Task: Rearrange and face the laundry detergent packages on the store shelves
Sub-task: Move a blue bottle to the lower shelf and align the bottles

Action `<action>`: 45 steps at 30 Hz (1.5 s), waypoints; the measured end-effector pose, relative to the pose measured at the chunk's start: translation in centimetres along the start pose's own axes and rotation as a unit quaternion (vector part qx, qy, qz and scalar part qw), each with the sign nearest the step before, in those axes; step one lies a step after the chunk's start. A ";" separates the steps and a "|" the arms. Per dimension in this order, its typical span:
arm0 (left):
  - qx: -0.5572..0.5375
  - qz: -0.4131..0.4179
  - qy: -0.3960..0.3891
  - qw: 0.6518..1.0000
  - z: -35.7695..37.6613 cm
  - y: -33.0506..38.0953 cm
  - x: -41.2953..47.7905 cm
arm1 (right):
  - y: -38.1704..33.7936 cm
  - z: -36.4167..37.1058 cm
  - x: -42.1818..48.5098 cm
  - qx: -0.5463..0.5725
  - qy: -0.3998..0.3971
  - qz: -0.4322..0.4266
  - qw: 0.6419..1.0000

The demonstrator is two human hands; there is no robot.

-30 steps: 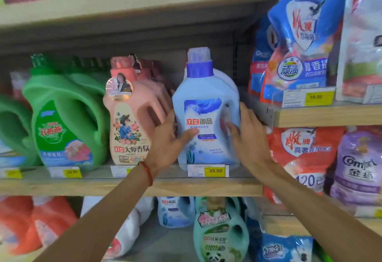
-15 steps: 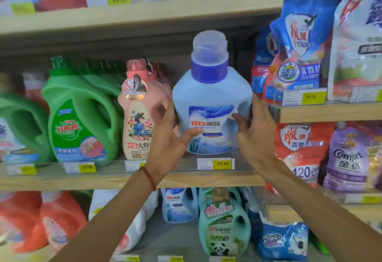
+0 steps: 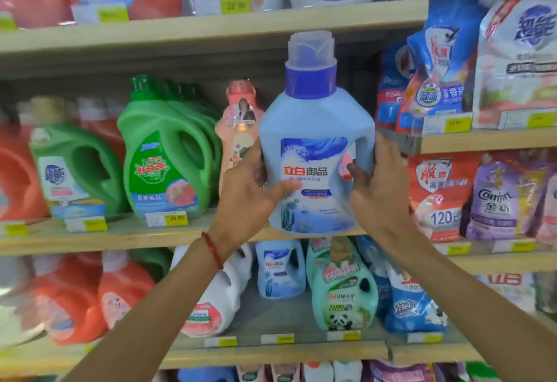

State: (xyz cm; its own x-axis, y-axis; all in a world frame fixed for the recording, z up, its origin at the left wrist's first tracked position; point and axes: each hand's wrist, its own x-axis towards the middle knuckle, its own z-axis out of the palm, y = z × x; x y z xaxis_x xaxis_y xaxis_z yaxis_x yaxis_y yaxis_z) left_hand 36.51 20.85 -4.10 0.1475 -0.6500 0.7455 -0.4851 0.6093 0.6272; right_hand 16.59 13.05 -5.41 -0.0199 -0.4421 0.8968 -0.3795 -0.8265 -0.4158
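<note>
A light blue detergent bottle [image 3: 313, 128] with a purple collar and clear cap is held upright in front of the middle shelf [image 3: 120, 235], label facing me. My left hand [image 3: 247, 191] grips its left side, thumb across the label. Gripping its right side by the handle is my right hand [image 3: 379, 188]. The bottle's base hangs off the shelf at about the level of the shelf's front edge. Behind it stands a pink bottle [image 3: 239, 128], partly hidden.
Green jugs [image 3: 165, 158] and orange jugs [image 3: 15, 182] fill the shelf to the left. Pouches of powder [image 3: 440, 191] stand on the right bay. Below are a small blue bottle [image 3: 278, 270], a teal panda bottle [image 3: 343, 294] and a white jug [image 3: 217, 300].
Both hands have lifted the blue bottle off the middle shelf and drawn it toward me. My view has tilted up and the top shelf now shows.
</note>
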 end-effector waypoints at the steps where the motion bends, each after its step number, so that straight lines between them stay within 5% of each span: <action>1: -0.007 -0.009 -0.006 1.000 -0.5 -0.1 -0.9 | -0.8 0.0 -1.0 0.001 -0.005 0.003 1.000; 11: -0.007 -0.113 -0.038 0.993 -5.4 -3.9 -9.6 | -3.5 2.0 -10.5 0.047 -0.139 0.120 0.982; 17: 0.034 -0.173 -0.032 0.984 -6.2 -8.0 -14.8 | -1.5 4.6 -15.4 -0.016 -0.231 0.144 0.962; 35: 0.164 -0.203 -0.039 0.965 -3.4 -24.6 -16.5 | 7.9 15.2 -21.2 -0.107 -0.244 0.186 0.946; 45: 0.151 -0.276 -0.046 0.948 -1.1 -31.1 -17.2 | 13.1 20.0 -23.5 -0.110 -0.275 0.229 0.927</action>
State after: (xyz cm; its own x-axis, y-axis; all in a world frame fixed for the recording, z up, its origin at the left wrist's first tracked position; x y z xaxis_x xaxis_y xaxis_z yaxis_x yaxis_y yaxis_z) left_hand 50.01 13.63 -36.21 0.3814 -0.8778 0.2897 -0.5820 0.0155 0.8130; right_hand 30.59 5.58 -34.94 0.2266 -0.8899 0.3959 -0.6282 -0.4442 -0.6388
